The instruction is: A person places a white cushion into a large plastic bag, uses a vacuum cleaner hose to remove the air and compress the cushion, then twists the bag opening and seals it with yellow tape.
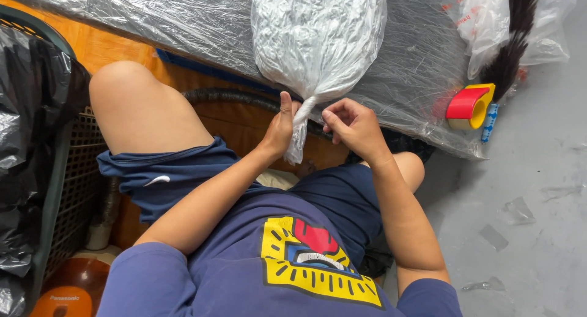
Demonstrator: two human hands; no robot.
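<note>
A bulging clear plastic bag [318,32] full of pale crumpled material lies in front of me, its mouth gathered into a twisted neck [299,133]. My left hand [280,128] is closed around that twisted neck, thumb up. My right hand [351,126] is beside it with fingers curled, pinching at the neck just below the bag's bulge. Both forearms reach out over my lap in blue shorts and a blue printed shirt.
A large clear plastic sheet [183,29] covers the area behind the bag. A red and yellow tape dispenser [469,104] sits on the grey floor at right, near another plastic bag with dark hair [513,44]. A black bag in a green mesh basket [36,145] stands at left.
</note>
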